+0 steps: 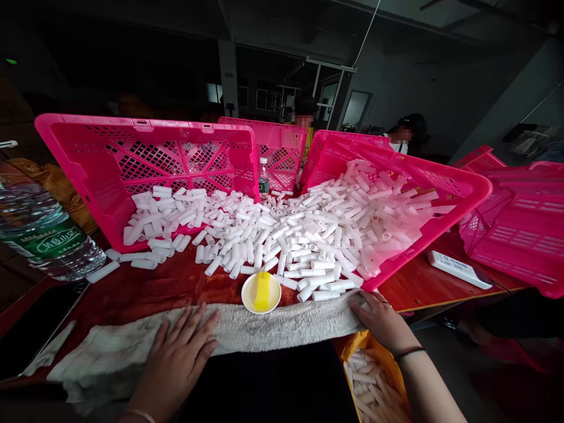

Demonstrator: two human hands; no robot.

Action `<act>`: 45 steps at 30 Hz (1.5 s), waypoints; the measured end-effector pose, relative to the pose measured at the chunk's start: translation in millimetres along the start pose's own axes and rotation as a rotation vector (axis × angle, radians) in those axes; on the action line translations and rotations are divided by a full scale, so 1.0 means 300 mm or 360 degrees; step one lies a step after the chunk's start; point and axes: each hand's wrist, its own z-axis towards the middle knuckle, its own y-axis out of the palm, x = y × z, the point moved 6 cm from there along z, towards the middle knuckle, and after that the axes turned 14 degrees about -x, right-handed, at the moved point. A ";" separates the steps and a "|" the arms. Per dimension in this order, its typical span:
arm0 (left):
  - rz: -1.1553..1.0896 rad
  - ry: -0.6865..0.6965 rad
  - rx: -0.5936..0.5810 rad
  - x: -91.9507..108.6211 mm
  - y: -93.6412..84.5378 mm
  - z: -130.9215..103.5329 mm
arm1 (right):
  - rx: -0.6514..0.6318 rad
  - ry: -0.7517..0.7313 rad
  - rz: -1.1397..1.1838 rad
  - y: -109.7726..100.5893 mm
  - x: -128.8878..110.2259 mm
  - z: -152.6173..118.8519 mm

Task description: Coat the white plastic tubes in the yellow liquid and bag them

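At the near edge of the surface [145, 288] I see a towel [273, 326] laid lengthwise, w/ both hands on it. Left hand [178, 358]: flat, palm down, fingers [194, 326] spread wide, holding nothing. Right hand [381, 320]: on the towel's right end, fingers curled at the edge; can't tell if they pinch it. Dark band on the right wrist.

Just beyond the towel, approx. centre: small white dish [261, 292] w/ a yellow block [262, 291] in it, touching the towel's far edge. Behind it, a loose heap of white tubes [282, 238] spilling from two pink crates tipped on their sides: left crate [132, 158], right crate [396, 182]. A third crate [282, 147] stands behind, between them; a small bottle [263, 181] sits in the gap.

Far left: large water bottle [42, 232], lying. Right of the right crate: white remote-like bar [458, 269], then more pink crates [520, 229]. Below the right hand: yellow bag [374, 382] w/ more tubes inside. Two persons in the dim background.
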 end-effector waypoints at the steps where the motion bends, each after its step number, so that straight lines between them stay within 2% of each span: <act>1: -0.0050 0.0028 -0.0102 -0.008 -0.011 0.022 | -0.0025 0.0004 0.0007 -0.005 0.000 0.005; 4: -0.0197 0.0088 -0.0311 -0.033 -0.050 0.068 | -0.0026 -0.0037 0.0047 -0.016 0.000 -0.006; 6: -0.0271 0.0096 -0.0355 -0.041 -0.075 0.079 | 0.0087 -0.0061 0.0105 -0.030 0.006 -0.035; 9: -0.0376 0.0089 -0.0235 -0.026 -0.110 0.084 | 0.0470 -0.0013 0.0198 -0.074 0.010 -0.109; 11: -0.0496 0.0134 -0.0087 0.012 -0.127 0.097 | 0.0691 -0.0085 0.0261 -0.096 -0.034 -0.159; 12: -0.0571 0.0177 -0.0036 0.037 -0.131 0.111 | 0.0728 -0.0177 0.0313 -0.098 -0.078 -0.176; 14: -0.0721 0.0272 -0.0027 0.093 -0.124 0.157 | 0.0577 -0.0429 0.0436 -0.076 -0.206 -0.182; 18: -0.0953 0.0380 -0.0143 0.168 -0.096 0.272 | 0.0007 -0.0905 0.0492 0.004 -0.512 -0.146; 20: -0.1038 0.0419 -0.0162 0.178 -0.090 0.308 | -0.0102 -0.1062 0.0421 0.027 -0.616 -0.114; 22: -0.1104 0.0425 -0.0198 0.174 -0.083 0.323 | -0.0125 -0.1199 0.0375 0.040 -0.674 -0.076; 25: -0.1155 0.0400 -0.0264 0.161 -0.071 0.321 | -0.0007 -0.1289 0.0429 0.048 -0.692 -0.019; 29: -0.1176 0.0456 -0.0246 0.157 -0.070 0.314 | 0.0209 -0.1214 0.0459 0.060 -0.681 0.026; 32: -0.1153 0.0480 -0.0241 0.156 -0.066 0.317 | 0.0235 -0.1228 0.0422 0.072 -0.693 0.029; 36: -0.1136 0.0492 -0.0239 0.154 -0.054 0.318 | 0.0128 -0.1329 0.0465 0.065 -0.714 0.025; 38: -0.1145 0.0498 -0.0215 0.152 -0.052 0.317 | -0.0005 -0.1325 0.0560 0.062 -0.713 0.032; 42: -0.1134 0.0534 -0.0219 0.154 -0.054 0.313 | -0.0300 -0.1046 0.0853 0.083 -0.678 0.056; 45: -0.1146 0.0556 -0.0251 0.155 -0.057 0.313 | -0.0202 -0.1028 0.0683 0.082 -0.675 0.041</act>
